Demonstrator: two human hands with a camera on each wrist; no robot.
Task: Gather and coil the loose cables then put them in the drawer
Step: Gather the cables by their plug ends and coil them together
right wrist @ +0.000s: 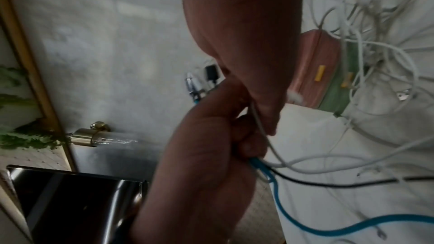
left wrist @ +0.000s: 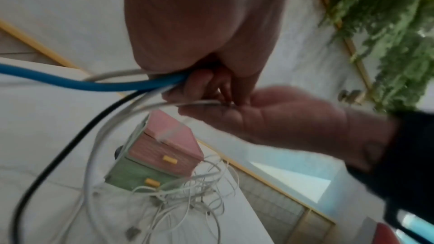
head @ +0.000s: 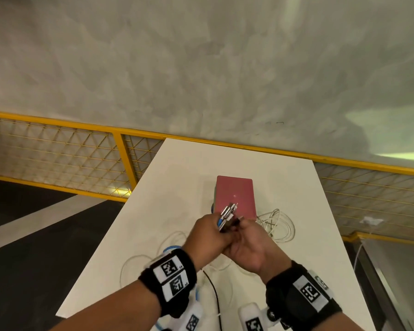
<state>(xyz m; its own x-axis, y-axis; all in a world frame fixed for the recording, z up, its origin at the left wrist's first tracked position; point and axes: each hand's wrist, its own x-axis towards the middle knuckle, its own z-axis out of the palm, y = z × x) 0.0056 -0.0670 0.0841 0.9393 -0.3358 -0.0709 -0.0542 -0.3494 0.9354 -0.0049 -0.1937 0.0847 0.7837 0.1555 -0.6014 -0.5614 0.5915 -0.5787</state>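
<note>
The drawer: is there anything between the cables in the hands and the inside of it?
Yes. Both drawers of the small drawer box are closed, so a drawer front blocks the way. A tangle of white cables also lies against the lower green drawer. The left hand and right hand are both occupied holding the cable bundle.

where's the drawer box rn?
Head view: the drawer box stands mid-table, just beyond both hands, with a white cable tangle at its right.

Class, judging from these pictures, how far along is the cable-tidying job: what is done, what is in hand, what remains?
Done: several plug ends are gathered. In hand: the left hand grips the blue cable with black and white ones; the right hand helps. Left: nothing is coiled, white cables lie tangled by the drawer box, and both drawers look shut.
</note>
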